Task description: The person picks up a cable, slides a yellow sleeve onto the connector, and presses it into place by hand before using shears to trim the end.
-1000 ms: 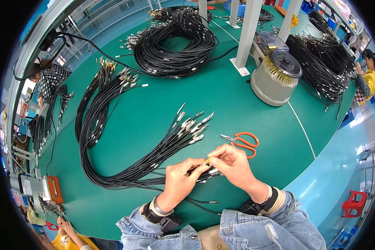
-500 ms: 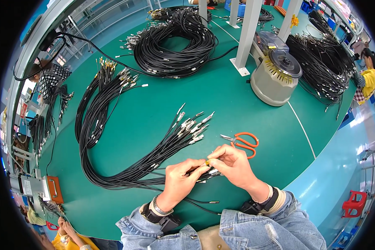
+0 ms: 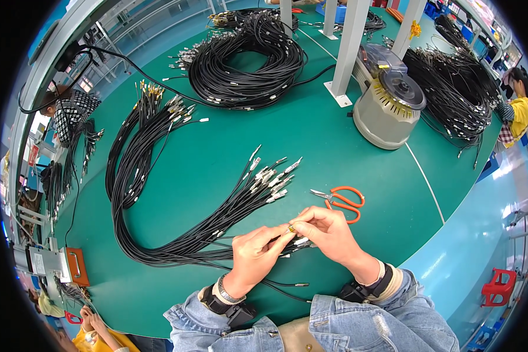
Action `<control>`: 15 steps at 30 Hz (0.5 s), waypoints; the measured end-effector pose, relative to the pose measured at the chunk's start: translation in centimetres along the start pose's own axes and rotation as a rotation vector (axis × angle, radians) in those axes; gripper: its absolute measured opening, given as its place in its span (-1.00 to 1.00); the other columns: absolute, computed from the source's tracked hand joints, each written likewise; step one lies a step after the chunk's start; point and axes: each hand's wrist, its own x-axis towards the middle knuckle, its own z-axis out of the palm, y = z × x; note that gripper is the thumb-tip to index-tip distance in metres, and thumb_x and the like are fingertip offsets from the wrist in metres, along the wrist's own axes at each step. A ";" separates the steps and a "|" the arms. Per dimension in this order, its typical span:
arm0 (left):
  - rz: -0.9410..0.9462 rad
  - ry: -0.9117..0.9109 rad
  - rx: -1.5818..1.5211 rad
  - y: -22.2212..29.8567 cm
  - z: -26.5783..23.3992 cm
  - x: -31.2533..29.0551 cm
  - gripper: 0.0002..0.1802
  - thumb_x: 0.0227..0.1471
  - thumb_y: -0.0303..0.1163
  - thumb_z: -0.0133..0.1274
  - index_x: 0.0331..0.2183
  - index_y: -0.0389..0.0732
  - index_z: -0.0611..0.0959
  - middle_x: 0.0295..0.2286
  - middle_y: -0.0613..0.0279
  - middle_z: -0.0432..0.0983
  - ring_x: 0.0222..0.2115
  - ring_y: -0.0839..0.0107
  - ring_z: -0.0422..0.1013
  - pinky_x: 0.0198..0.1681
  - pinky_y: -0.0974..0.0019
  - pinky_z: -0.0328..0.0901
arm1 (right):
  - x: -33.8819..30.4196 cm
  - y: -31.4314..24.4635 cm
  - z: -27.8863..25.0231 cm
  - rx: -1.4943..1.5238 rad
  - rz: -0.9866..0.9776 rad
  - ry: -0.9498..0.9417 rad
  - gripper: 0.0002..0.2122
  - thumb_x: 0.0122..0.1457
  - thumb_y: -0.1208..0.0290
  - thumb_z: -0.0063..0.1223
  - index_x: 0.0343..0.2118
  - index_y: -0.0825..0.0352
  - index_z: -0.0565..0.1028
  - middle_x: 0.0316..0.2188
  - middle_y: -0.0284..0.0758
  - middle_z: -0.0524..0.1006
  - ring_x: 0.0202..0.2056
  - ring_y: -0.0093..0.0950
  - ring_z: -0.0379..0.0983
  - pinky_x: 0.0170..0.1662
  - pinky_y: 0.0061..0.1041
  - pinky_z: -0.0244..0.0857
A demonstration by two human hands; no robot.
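My left hand (image 3: 254, 249) is closed in a pinch near the front of the green table, around what looks like the end of a black cable, mostly hidden by the fingers. Against it, my right hand (image 3: 328, 236) pinches a small yellow piece of tape (image 3: 291, 229) at the fingertips. Beneath and behind both hands runs a bundle of black cables (image 3: 176, 243), curving from the left, with white-labelled ends (image 3: 270, 180) fanned out beyond my left hand. Orange-handled scissors (image 3: 347, 199) lie open just past my right hand.
A round grey dispenser (image 3: 387, 111) with yellow strips stands at the back right, beside metal posts (image 3: 351, 53). Large cable coils (image 3: 246, 88) lie at the back, and another pile (image 3: 452, 94) at far right. An orange-fronted box (image 3: 76, 267) sits left. Other people work around.
My fingers have shifted slightly around the yellow piece of tape, and the right hand has moved down a little. The cables and scissors lie as before.
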 end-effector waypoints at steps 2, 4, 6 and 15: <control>0.038 0.015 0.049 0.0 0.0 0.0 -0.82 -0.21 -0.55 0.27 -0.41 -0.27 0.67 -0.68 0.26 0.50 -0.72 0.60 0.34 -0.69 0.54 0.17 | 0.0 0.0 -0.1 -0.013 -0.019 0.003 -0.90 0.17 0.52 0.01 -0.34 0.46 0.47 -0.40 -0.35 0.52 -0.37 -0.65 0.43 -0.27 -0.64 0.34; 0.116 0.042 0.111 0.1 0.1 0.0 -0.81 -0.23 -0.54 0.29 -0.42 -0.25 0.68 -0.73 0.27 0.43 -0.77 0.59 0.26 -0.73 0.51 0.10 | 0.0 0.0 -0.4 -0.020 0.023 -0.019 -0.90 0.16 0.52 0.02 -0.37 0.46 0.47 -0.43 -0.37 0.52 -0.39 -0.68 0.41 -0.32 -0.66 0.33; 0.154 0.053 0.141 0.0 0.1 0.1 -0.81 -0.24 -0.53 0.29 -0.43 -0.24 0.68 -0.76 0.28 0.40 -0.79 0.58 0.22 -0.75 0.50 0.06 | 0.0 -0.1 -0.5 -0.023 0.045 -0.029 -0.90 0.16 0.52 0.02 -0.39 0.46 0.47 -0.45 -0.38 0.52 -0.40 -0.69 0.41 -0.34 -0.67 0.32; 0.178 0.066 0.075 -0.6 0.5 0.0 -0.81 -0.25 -0.55 0.30 -0.45 -0.27 0.67 -0.77 0.29 0.38 -0.81 0.59 0.20 -0.76 0.51 0.04 | 0.0 0.0 -0.4 -0.001 0.053 -0.055 -0.90 0.16 0.51 0.02 -0.42 0.45 0.46 -0.47 -0.39 0.51 -0.42 -0.71 0.40 -0.37 -0.69 0.30</control>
